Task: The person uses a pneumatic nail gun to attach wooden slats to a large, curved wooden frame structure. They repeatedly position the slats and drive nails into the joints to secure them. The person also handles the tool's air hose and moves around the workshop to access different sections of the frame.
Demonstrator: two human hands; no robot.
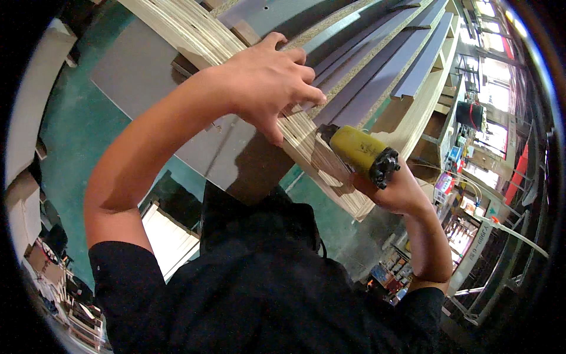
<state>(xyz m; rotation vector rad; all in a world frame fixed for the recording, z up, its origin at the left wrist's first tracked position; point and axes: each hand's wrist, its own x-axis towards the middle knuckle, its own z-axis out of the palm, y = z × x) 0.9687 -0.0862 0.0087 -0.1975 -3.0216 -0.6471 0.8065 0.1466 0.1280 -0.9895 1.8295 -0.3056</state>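
My left hand (266, 82) lies over a layered pale plywood frame (187, 36), its fingers spread and curved over the far side and its thumb on the near side. Part of the frame under the palm is hidden. To the right, my right hand (394, 190) is wrapped round a yellow nail gun (357, 148) with a black end cap. The gun is tilted, its nose close to the frame's right part; whether the tip touches the wood I cannot tell. Long grey-faced boards (377, 65) with raw chipboard edges run away beyond the frame.
A grey panel (138, 74) sticks out under the frame at the left. Green floor (71, 135) shows beyond it. A thin air hose (471, 184) trails at the right, near shelves with tools and a black bucket (469, 114). Pale boards (168, 239) lie by my left elbow.
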